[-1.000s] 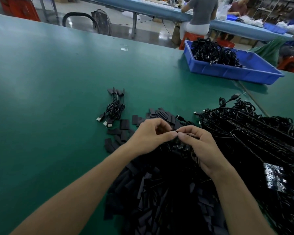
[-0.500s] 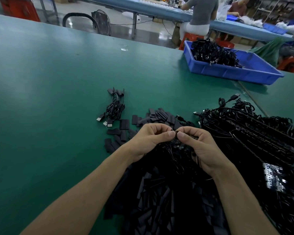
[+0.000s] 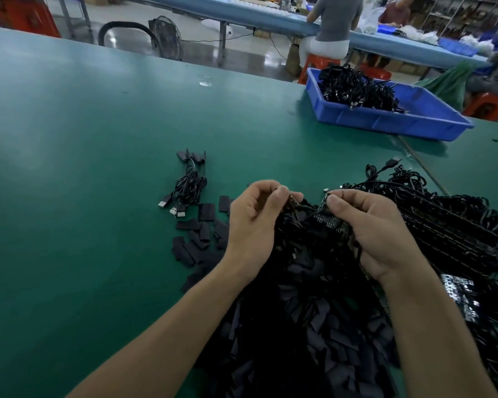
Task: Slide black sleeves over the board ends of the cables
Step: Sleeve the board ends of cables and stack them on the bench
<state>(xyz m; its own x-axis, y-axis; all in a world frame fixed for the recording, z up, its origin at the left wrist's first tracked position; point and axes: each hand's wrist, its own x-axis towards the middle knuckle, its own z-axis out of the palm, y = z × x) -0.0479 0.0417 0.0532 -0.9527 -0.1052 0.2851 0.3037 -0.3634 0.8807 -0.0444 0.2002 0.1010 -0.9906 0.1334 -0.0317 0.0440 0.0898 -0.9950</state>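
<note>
My right hand (image 3: 377,234) pinches a small black circuit board (image 3: 329,221) on a cable's end, thumb on its top edge. A short gap to the left, my left hand (image 3: 253,225) pinches a small black sleeve (image 3: 293,203) between thumb and forefinger. Beneath both hands lies a big heap of flat black sleeves (image 3: 305,334); loose sleeves (image 3: 206,212) are scattered at its left. A tangle of black cables with board ends (image 3: 449,225) is piled on the right.
A small bundle of sleeved USB cables (image 3: 189,185) lies to the left on the green table (image 3: 69,168). A blue bin (image 3: 385,122) holding coiled black cables stands at the back right. People sit at another bench behind.
My hands, fingertips together a second ago, have drawn apart; the board now shows in my right hand and the sleeve in my left.
</note>
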